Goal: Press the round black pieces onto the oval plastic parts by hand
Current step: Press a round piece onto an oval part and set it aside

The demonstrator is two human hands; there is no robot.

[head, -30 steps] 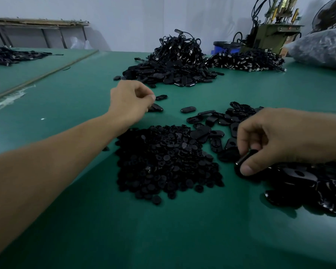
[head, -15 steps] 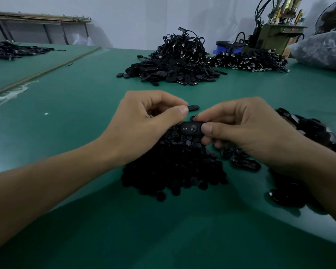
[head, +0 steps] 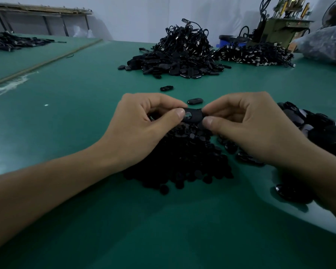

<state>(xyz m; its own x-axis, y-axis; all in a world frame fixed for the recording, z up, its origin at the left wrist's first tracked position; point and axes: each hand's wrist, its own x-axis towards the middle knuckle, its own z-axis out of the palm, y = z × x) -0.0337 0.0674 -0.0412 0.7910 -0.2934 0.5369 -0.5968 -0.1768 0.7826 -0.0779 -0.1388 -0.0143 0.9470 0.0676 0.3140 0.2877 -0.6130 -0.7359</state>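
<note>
both hands, left hand [head: 144, 129] and right hand [head: 254, 129], pinch one oval plastic part [head: 193, 115] between clamped fingers above the round black pieces [head: 182, 162] on the green worktop [head: 76, 105].

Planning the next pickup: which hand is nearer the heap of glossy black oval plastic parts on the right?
Right. The right hand is beside the heap; the left hand lies beyond the held oval part.

1. Hands were two, mid-frame: left hand [head: 142, 131] and right hand [head: 260, 131].
2. Only one oval part [head: 194, 115] was pinched between them.
3. Strays just above were two: near loose oval [head: 194, 101], far loose oval [head: 166, 88].
4. Heaps were five, contents honestly uncountable: round-piece heap [head: 182, 162] centre, oval heap [head: 314, 129] right edge, tall heap [head: 175, 59] top centre, cable heap [head: 254, 55] top right, far pile [head: 12, 41] upper left.
</note>
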